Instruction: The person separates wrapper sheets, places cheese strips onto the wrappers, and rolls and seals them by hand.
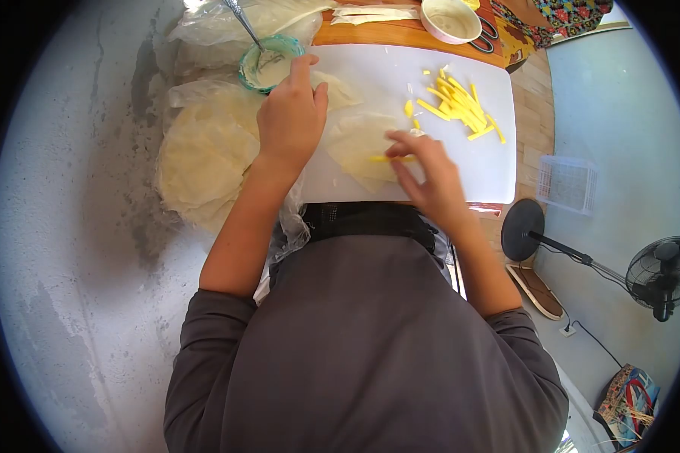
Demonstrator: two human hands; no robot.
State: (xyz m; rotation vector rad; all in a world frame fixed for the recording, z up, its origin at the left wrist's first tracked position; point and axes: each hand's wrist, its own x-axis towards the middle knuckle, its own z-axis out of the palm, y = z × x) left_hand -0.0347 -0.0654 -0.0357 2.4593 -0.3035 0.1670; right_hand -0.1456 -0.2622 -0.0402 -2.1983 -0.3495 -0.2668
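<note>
My left hand is over the edge of a teal-rimmed bowl of white paste, one finger stretched toward it; whether the fingers hold anything is hidden. A spoon stands in the bowl. On the white board lies a thin pale wrapper sheet with a yellow strip across it. My right hand hovers at the strip's right end, thumb and fingers apart. A pile of yellow strips lies farther right on the board. Left of the board is a stack of round wrappers in clear plastic.
Behind the board, a white bowl, scissors and pale rolls rest on the wooden table. Patterned cloth is at the top right. A fan and a plastic basket stand off to the right.
</note>
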